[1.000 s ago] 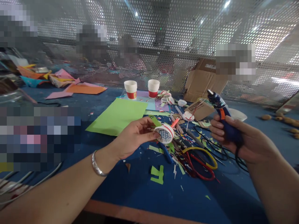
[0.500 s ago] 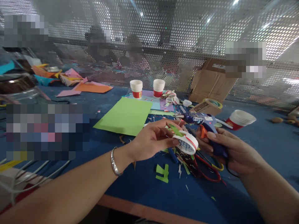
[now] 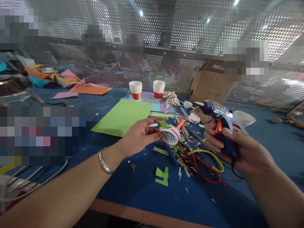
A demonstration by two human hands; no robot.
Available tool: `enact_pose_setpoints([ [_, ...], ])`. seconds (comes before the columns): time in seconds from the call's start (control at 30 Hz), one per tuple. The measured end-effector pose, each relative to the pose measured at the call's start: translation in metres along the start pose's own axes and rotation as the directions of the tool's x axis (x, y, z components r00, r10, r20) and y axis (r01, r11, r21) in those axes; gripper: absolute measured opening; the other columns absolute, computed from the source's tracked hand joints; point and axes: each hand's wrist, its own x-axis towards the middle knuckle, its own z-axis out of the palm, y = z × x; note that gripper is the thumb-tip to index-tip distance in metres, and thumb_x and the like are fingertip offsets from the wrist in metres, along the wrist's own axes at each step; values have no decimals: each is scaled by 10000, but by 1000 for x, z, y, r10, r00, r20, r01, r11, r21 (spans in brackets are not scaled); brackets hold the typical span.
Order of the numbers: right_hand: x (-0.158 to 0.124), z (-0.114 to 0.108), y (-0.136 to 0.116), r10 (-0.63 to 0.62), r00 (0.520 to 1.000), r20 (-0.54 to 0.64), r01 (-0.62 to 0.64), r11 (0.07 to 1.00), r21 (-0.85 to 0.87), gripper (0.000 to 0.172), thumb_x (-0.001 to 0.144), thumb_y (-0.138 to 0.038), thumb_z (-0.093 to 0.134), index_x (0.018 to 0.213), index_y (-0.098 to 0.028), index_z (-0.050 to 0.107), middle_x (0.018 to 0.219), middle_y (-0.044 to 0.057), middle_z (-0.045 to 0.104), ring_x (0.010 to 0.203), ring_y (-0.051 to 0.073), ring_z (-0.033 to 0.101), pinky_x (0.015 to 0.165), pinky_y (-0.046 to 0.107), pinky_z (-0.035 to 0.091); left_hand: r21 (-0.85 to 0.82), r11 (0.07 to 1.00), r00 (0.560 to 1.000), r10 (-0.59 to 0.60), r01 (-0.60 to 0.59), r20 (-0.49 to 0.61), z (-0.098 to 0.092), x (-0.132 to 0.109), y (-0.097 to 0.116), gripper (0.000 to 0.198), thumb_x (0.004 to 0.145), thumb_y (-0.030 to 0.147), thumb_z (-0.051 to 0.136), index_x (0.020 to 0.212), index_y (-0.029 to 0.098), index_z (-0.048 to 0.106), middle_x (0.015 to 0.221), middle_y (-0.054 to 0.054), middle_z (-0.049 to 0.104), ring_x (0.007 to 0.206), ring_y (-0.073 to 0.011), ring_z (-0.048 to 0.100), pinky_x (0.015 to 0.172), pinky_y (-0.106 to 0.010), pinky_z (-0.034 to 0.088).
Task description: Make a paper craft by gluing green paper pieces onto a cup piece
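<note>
My left hand (image 3: 140, 136) pinches a cut paper cup piece (image 3: 170, 135), white with a red rim, a blue grid drawn on it and a green paper strip on top. My right hand (image 3: 234, 145) is wrapped round the handle of a blue glue gun (image 3: 217, 117) with an orange trigger. The gun's nozzle points left, a little above and to the right of the cup piece, not touching it. Both hands hover over the blue table (image 3: 147, 190).
Red and yellow scissors (image 3: 204, 164), paper scraps and a green cut-out (image 3: 161, 176) lie under the hands. A green sheet (image 3: 123, 117), two paper cups (image 3: 136, 90), a stack of cups (image 3: 244, 118) and a cardboard box (image 3: 209, 82) stand behind. A perforated metal screen backs the table.
The glue gun swung down with its nozzle at the cup piece half a second ago, then pulled back up and right. My left hand drew the cup piece slightly left.
</note>
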Motion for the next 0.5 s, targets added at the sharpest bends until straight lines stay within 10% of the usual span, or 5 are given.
enact_pose_setpoints([
  [0.27, -3, 3, 0, -21, 999, 45, 21, 1000, 11, 242, 786, -399, 786, 904, -196, 728, 620, 4, 462, 510, 106, 375, 350, 208, 288, 1, 994, 987, 113, -113, -117, -2, -1, 10, 263, 738, 168, 842, 955, 159, 693, 1429, -83, 576, 894, -127, 677, 814, -276, 578],
  [0.5, -4, 4, 3, -49, 995, 92, 47, 999, 19, 190, 800, -369, 778, 875, -210, 706, 633, -8, 455, 550, 111, 381, 490, 245, 344, -39, 994, 989, 100, -105, -105, -2, -2, 7, 222, 778, 149, 812, 944, 162, 665, 1126, -45, 686, 859, -119, 672, 790, -249, 559],
])
